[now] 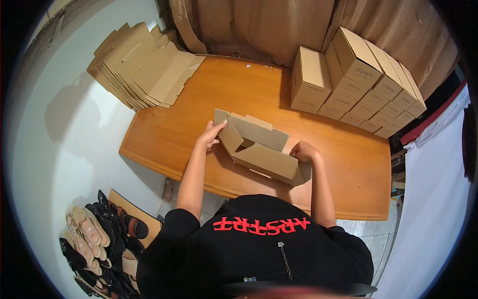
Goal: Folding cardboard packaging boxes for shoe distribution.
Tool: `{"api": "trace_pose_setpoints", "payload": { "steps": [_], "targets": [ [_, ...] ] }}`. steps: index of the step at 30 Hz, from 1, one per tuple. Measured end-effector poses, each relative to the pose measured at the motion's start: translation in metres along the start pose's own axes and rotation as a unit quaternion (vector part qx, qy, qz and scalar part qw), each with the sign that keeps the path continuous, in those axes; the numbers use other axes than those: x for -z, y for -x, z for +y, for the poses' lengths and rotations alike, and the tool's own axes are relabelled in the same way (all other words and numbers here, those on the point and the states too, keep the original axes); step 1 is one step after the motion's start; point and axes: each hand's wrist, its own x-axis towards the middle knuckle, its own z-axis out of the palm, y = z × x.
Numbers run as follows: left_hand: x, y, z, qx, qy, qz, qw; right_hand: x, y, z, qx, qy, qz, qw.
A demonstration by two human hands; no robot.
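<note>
1. Fingers of the left hand point(211, 133) pinch the far-left flap of a half-folded cardboard box point(259, 149), keeping it upright.
2. Right hand point(304, 151) curls closed over the box's near-right edge, pressing it down.
3. Box sits mid-table point(348, 174); flat blanks point(142, 65) far left, finished boxes point(356, 82) far right, within reach.

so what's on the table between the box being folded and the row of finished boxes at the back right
Nothing: in the head view, only bare wooden table shows between the half-folded cardboard box, held by both hands, and the stacked closed boxes.
</note>
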Motion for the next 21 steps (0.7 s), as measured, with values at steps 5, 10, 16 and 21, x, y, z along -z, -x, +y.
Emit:
{"api": "trace_pose_setpoints", "payload": {
  "steps": [5,10,16,21],
  "targets": [
    [-0.022,0.039,0.016,0.004,-0.054,0.029,0.998,-0.006,-0.004,0.010,0.002,-0.130,0.117,0.985],
    [-0.011,0.031,0.013,-0.042,-0.156,0.017,0.987,-0.004,-0.013,0.019,-0.005,-0.222,0.220,0.950],
    [0.020,0.038,-0.002,-0.152,-0.222,0.106,0.957,-0.007,-0.004,0.011,0.038,-0.145,0.315,0.937],
    [0.010,0.055,-0.010,-0.215,-0.351,0.248,0.877,-0.028,0.014,-0.013,-0.005,0.135,0.543,0.829]
  ]
}}
